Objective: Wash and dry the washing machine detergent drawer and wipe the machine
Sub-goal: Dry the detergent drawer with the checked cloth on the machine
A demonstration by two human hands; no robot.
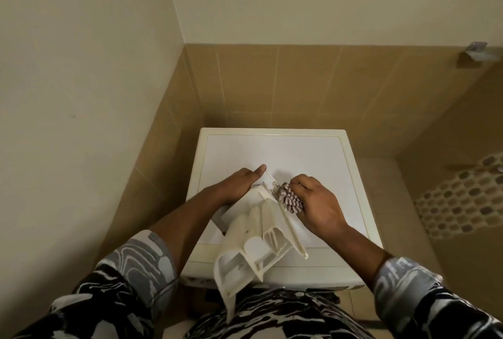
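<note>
Fingers (300, 179) of right hand (319, 204) clamp a grey-striped ribbed cloth (290, 199) against the cream plastic detergent drawer (258, 246); left hand (239, 185) grips its far end, tilted above the white washing machine (313, 151) top.

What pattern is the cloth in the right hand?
The cloth shows grey-brown and white checks; head view.
</note>
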